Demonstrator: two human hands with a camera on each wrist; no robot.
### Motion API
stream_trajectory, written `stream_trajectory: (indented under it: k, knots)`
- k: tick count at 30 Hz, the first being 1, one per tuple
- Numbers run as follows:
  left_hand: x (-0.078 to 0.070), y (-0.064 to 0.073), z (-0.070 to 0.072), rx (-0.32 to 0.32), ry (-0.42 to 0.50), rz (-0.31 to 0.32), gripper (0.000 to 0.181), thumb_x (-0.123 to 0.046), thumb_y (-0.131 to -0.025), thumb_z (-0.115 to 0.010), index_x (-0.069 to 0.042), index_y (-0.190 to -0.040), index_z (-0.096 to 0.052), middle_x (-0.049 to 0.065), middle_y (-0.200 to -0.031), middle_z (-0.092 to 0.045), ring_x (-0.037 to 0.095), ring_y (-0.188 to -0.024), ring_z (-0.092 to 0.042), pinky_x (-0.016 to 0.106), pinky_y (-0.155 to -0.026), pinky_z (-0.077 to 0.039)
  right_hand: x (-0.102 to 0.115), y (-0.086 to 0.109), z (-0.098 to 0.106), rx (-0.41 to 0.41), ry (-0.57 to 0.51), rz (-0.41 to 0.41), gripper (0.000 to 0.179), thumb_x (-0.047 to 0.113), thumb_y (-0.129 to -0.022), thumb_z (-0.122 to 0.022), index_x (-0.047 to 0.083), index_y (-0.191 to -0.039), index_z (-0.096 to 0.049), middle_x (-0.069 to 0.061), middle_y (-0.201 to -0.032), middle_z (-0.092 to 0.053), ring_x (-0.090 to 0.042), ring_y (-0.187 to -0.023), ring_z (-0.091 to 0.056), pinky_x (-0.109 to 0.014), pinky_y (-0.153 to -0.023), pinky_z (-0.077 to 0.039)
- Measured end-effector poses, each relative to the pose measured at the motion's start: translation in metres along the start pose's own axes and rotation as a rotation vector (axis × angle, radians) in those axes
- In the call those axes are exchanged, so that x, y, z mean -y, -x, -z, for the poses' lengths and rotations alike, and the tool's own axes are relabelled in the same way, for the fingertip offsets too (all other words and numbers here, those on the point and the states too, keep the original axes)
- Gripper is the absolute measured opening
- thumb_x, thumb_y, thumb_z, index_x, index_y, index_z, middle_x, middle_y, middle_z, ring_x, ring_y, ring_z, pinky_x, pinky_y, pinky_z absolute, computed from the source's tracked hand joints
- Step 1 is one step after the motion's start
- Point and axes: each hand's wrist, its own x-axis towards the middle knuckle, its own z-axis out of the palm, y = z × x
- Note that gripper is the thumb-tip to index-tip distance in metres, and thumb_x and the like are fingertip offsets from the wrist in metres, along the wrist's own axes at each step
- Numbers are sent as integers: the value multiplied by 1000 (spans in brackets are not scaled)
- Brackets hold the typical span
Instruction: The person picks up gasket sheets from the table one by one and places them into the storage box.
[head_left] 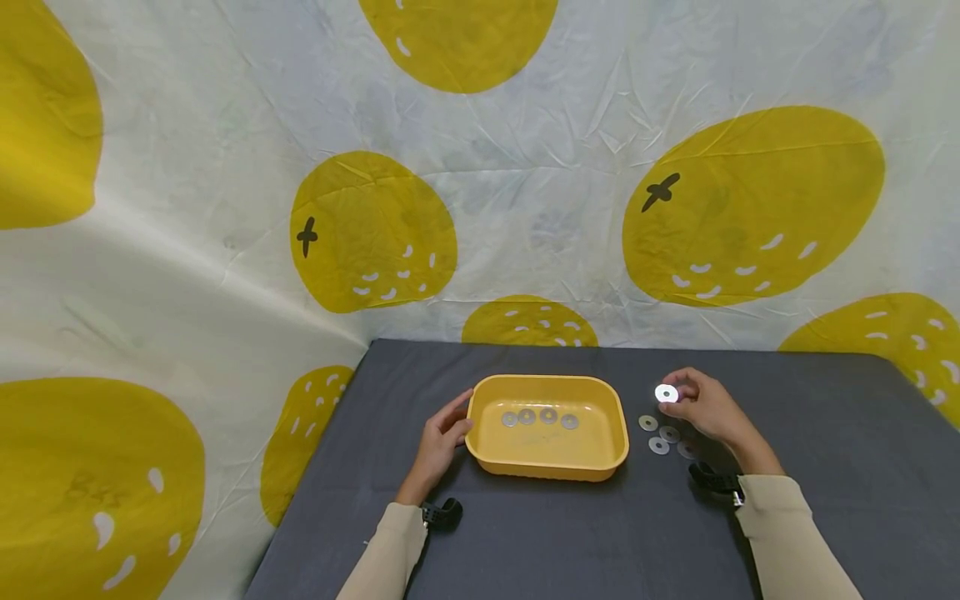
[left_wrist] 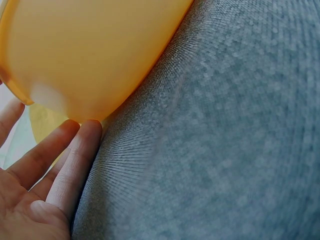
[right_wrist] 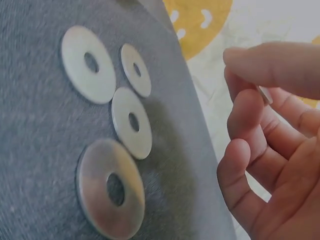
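A yellow plastic tray (head_left: 551, 467) stands on the dark cloth, with several flat metal washers (head_left: 548, 415) lying in a row on its floor. My left hand (head_left: 438, 446) is at the tray's left end; in the left wrist view its fairly straight fingers (left_wrist: 75, 165) touch the outer wall. To the right of the tray, my right hand (head_left: 708, 408) pinches a shiny washer (head_left: 666, 393) between thumb and fingers, above the table. In the right wrist view only a sliver of that washer (right_wrist: 265, 95) shows. Several loose washers (right_wrist: 112, 187) lie flat below the hand.
A dark grey cloth (head_left: 570, 542) covers the table. Behind it and on the left hangs a white sheet (head_left: 525, 225) printed with large yellow fruit shapes. Each wrist wears a black strap (head_left: 442, 514).
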Motion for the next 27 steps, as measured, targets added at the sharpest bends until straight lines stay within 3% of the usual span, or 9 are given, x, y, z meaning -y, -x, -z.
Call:
stream_trajectory:
  k: [6, 18, 27]
  knots:
    - [-6, 2, 2, 41, 9, 6, 53, -4, -104, -55, -7, -155, -45, 35, -137, -58, 55, -122, -56, 29, -86, -60, 8, 2, -3, -6, -25, 34, 45, 6, -90, -76, -9, -126, -52, -12, -90, -70, -15, -75, -66, -30, -69, -58]
    - [6, 3, 1, -5, -22, -40, 48, -10, -103, -59, -22, -150, -54, 23, -132, -65, 45, -117, -63, 25, -83, -60, 24, 7, -11, -108, 145, 56, 42, 24, -90, -80, -2, -119, -63, -12, -98, -61, -16, -78, -50, -26, -64, -44]
    - [10, 3, 3, 4, -16, -40, 50, -8, -104, -57, -17, -153, -51, 27, -135, -62, 49, -121, -61, 33, -88, -61, 32, 10, -16, -117, 129, 65, 45, 32, -92, -77, 0, -120, -63, -8, -92, -56, -13, -74, -49, -26, -63, -43]
